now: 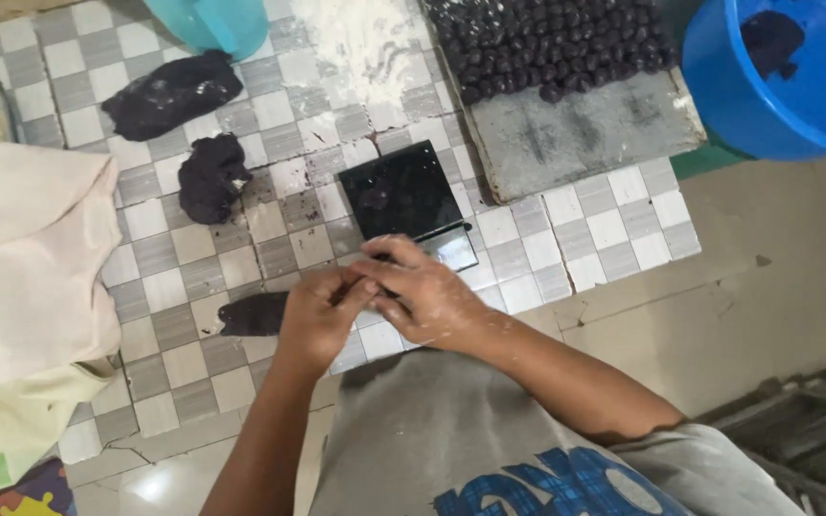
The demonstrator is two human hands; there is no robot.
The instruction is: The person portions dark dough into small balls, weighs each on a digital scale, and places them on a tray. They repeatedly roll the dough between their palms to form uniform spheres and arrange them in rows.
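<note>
My left hand (322, 311) and my right hand (423, 291) meet over a checkered mat (164, 315), fingers pinched together around something small that is hidden between them. A dark rolled strip of dough (252, 313) lies just left of my left hand. Right behind my hands sit a black scale (402, 189) and a metal dough scraper (451, 247). Two larger dark dough lumps (172, 93) (212, 177) rest farther back on the mat.
A grey tray (585, 129) with several small dark dough balls (556, 43) stands at the back right. A blue bucket (776, 96) is at far right, a teal container (212, 21) at the back, loose flour (360, 43), and cloth (21, 277) at left.
</note>
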